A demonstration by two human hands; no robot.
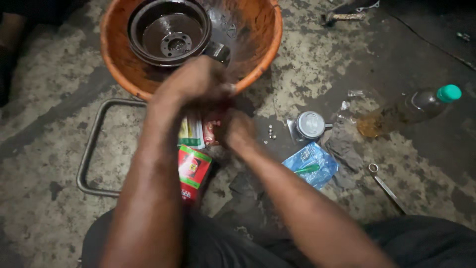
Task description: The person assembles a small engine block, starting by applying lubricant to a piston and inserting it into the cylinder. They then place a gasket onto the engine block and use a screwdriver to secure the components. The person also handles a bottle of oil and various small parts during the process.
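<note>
Here both hands meet at the orange basin's (258, 59) six o'clock rim, over packets (194, 149): the left hand (196, 79) and right hand (238, 130) look curled, blurred; whether they grip anything, I cannot tell.

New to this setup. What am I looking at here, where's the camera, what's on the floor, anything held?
There is no machine: a person works with two bare hands. The single picture comes from a camera worn on the head, looking down past the forearms at a stained concrete floor.

The left hand and right hand meet at the near rim of an orange basin, which holds a dark round metal part sitting in liquid. The hands are blurred, so I cannot tell what their grip closes on, if anything.

Below the hands lie small printed packets. To the right: a small round metal part, a blue plastic bag, a grey rag, a wrench and a lying bottle with a green cap. A metal frame is at left.
</note>
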